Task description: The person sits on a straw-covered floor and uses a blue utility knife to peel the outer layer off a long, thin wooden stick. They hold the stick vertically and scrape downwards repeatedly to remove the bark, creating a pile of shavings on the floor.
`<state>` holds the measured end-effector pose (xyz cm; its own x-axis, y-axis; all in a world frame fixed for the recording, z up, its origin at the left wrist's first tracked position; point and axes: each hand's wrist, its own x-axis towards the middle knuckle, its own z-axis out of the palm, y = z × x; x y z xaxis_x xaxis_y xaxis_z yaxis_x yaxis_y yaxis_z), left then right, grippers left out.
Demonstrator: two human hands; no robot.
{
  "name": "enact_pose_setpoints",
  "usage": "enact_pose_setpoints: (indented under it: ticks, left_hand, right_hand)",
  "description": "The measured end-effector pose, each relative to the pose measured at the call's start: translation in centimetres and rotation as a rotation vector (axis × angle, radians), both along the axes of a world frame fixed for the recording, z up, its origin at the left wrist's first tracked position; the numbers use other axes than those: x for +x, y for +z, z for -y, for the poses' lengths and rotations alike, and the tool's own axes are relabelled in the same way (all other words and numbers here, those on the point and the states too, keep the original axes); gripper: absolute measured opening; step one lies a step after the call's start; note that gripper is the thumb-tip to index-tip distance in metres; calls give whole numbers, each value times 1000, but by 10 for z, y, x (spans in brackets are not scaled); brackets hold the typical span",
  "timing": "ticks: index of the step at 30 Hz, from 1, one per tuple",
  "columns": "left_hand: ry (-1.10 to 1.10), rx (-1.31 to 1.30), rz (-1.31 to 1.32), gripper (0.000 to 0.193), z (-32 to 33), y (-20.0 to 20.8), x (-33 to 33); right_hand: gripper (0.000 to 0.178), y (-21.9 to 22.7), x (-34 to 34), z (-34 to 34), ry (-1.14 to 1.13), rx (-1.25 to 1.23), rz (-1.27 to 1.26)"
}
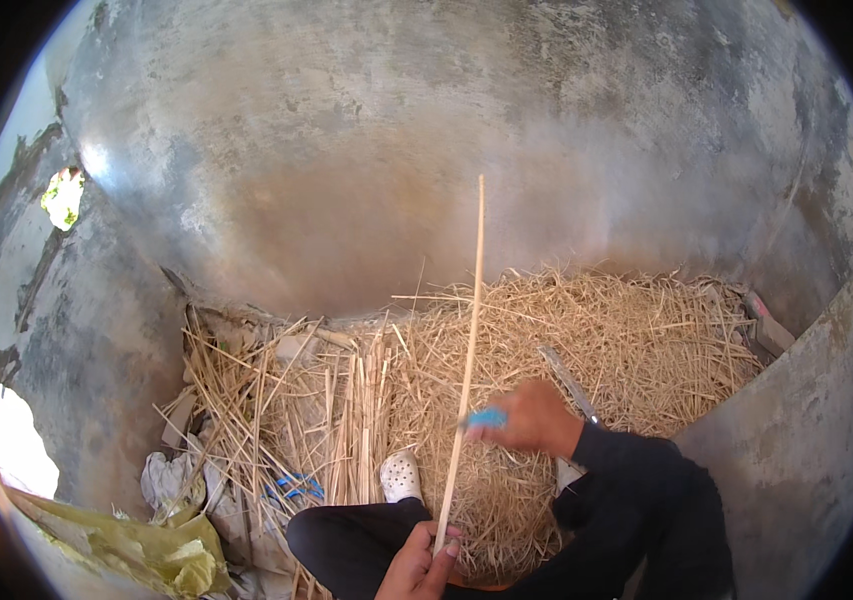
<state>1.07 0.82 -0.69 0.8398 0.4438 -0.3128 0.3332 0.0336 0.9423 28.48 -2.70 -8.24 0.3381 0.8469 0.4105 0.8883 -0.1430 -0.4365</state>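
1. The pale, slender strip stood out from the near side toward the far wall, leaning slightly right at its far end, above the shavings.
2. The left hand was closed on the strip's near end, thumb and fingers pinching it.
3. The right hand was closed around a small blue implement, set at the strip's right side; blur hid its edge, so firm contact could not be judged.
4. Good handling probably called for a steady near-end pinch, a shallow, even angle, light pressure along the grain, and the left fingers kept clear of the implement's path.
5. The strip looked woody, smooth and a little springy; its long, unsupported far end would likely flex under a heavy push.
6. The shavings were thin, curled and straw-coloured, heaped right of a straighter row of strips; looser strips crossed at the left.
7. A perforated white shoe sat beside that row. A long, narrow grey piece lay beyond the right hand.
8. A crumpled yellow-green sheet lay near left; the far wall was grey, stained and rough-looking.
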Motion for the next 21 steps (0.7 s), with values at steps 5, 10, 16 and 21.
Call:
enact_pose_setpoints:
  ticks: [5,10,16,21]
  left_hand:
    - [18,115,95,20,3,-14,-6]
    - [-27,35,-4,21,1,-7,-4]
    - [-56,84,22,22,4,-11,-8]
    - [-94,261,-56,24,4,1,-7]
  right_hand:
    - [74,3,20,-7,-55,10,71]
    - [75,9,51,-8,-143,-60,-70]
    - [72,-5,44,-15,-113,103,-43]
    - [72,1,82,-10,-232,-85,-43]
